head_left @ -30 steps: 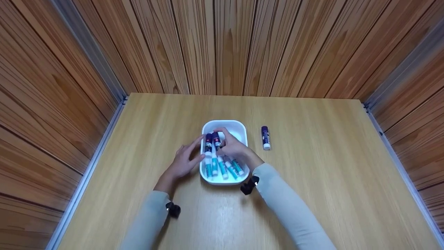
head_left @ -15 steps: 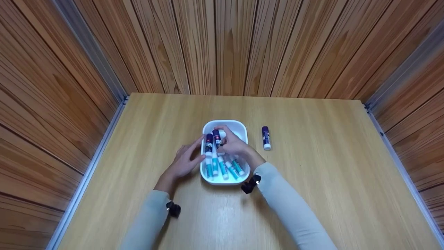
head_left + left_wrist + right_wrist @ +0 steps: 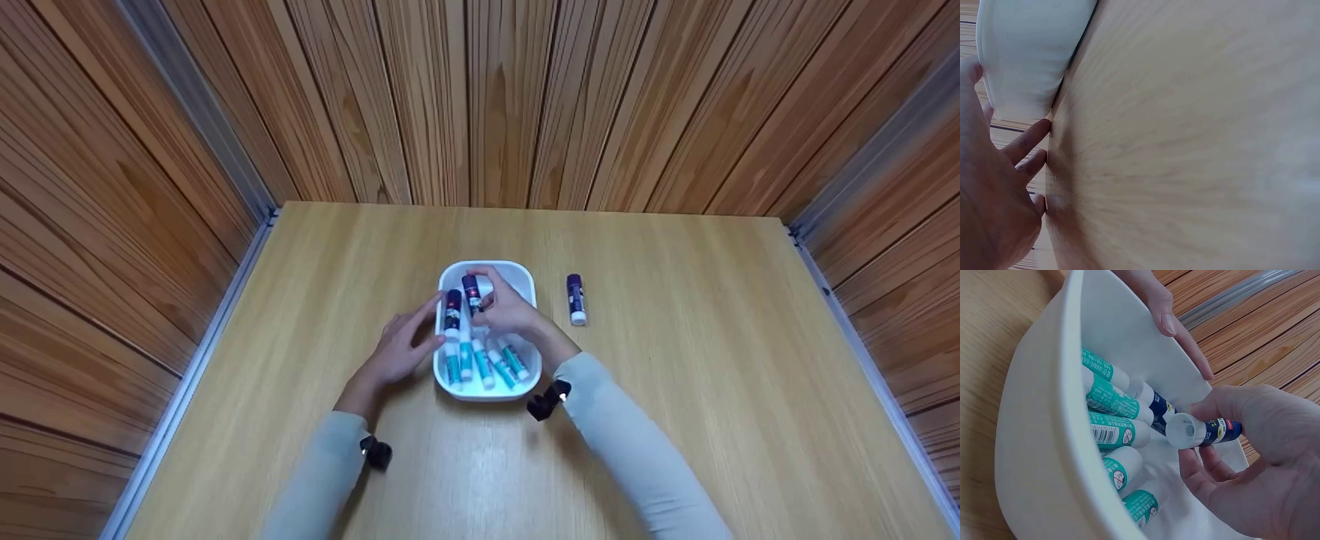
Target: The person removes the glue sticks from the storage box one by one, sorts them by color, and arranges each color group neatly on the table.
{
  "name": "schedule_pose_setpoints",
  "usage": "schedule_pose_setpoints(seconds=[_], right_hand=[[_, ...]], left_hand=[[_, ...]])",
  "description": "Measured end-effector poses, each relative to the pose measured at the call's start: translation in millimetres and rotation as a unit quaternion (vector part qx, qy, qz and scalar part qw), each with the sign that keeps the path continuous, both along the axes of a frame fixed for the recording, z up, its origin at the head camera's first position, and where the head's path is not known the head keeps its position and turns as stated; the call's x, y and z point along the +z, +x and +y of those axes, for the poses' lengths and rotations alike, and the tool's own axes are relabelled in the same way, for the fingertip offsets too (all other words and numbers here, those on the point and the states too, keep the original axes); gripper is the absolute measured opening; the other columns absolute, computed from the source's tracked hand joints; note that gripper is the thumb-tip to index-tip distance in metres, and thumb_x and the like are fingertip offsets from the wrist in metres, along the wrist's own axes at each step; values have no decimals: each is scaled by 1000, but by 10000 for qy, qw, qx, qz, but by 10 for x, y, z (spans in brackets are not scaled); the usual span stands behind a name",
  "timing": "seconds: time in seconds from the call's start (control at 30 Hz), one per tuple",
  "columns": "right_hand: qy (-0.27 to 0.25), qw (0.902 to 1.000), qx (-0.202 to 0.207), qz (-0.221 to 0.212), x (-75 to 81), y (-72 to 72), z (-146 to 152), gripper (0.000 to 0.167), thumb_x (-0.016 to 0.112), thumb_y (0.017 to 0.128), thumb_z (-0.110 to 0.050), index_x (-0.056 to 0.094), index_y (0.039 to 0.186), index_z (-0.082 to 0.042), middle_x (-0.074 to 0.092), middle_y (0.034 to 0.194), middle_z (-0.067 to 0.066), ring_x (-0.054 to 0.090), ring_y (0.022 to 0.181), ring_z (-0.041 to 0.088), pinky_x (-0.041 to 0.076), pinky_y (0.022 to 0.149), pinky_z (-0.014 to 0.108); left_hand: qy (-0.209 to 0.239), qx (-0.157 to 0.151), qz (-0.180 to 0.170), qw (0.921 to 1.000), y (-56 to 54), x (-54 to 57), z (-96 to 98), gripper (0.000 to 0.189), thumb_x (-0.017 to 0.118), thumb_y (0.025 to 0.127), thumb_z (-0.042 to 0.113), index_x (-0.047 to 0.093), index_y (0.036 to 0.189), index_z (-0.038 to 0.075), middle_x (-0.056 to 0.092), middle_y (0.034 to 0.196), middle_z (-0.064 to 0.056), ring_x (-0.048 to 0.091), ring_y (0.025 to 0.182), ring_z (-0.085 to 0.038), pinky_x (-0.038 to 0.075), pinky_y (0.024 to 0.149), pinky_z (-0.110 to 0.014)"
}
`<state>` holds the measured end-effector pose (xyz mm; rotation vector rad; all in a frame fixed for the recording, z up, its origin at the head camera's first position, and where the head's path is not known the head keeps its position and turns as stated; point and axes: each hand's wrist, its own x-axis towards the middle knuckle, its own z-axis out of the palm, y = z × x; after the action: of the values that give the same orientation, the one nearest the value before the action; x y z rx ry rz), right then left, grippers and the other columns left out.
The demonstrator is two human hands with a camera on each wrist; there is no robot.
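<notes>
My right hand (image 3: 514, 311) pinches a dark-blue glue stick (image 3: 1216, 431) between thumb and fingers, its dark end toward the worktop's (image 3: 675, 375) far edge and its white end toward me. It is above the inside of the white tray (image 3: 486, 397), which sits a little left of the middle between the worktop's side edges; the stick looks raised off the tray floor. My left hand (image 3: 401, 352) is spread, thumb and forefinger meeting the tray's left rim.

To do this well, I'd keep the pinch on the barrel rather than on the white end, which could turn or slip. I'd keep the stick level and clear of the second dark stick (image 3: 453, 311) along the left wall, and of the five teal sticks (image 3: 483, 364) fanned at the near end. Light steadying from the left should be enough; pushing could slide the tray.

Against a second ago, the held stick has moved a little toward the far edge and no longer lies evenly beside its dark neighbour. My left hand, the teal sticks and the loose dark stick (image 3: 576, 300) right of the tray look unchanged.
</notes>
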<state>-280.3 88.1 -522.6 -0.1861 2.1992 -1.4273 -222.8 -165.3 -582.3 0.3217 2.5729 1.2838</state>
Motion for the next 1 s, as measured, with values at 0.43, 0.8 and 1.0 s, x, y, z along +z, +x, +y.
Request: schedule_pose_setpoints(seconds=[0.43, 0.8, 1.0], right_hand=[[-122, 9975, 52, 691, 98, 108, 90, 86, 75, 101, 3, 36, 170, -31, 54, 133, 15, 59, 105, 24, 52, 83, 30], [-61, 9978, -64, 651, 201, 206, 220, 86, 73, 104, 0, 32, 172, -32, 51, 149, 20, 62, 117, 31, 55, 89, 33], [35, 9973, -127, 725, 249, 239, 341, 87, 74, 105, -4, 30, 173, -34, 51, 153, 20, 62, 124, 35, 54, 94, 37]], left_hand=[[48, 19, 80, 10000, -17, -9, 17, 80, 64, 111, 53, 19, 178, 54, 37, 187, 4, 29, 175, -35, 7, 143, -73], [47, 50, 93, 9999, -10, -17, 21, 80, 63, 111, 54, 20, 177, 55, 38, 186, 6, 27, 177, -33, 1, 144, -70], [41, 19, 130, 9999, -8, -30, 19, 80, 63, 111, 54, 19, 178, 53, 37, 186, 6, 24, 178, -32, -1, 144, -69]])
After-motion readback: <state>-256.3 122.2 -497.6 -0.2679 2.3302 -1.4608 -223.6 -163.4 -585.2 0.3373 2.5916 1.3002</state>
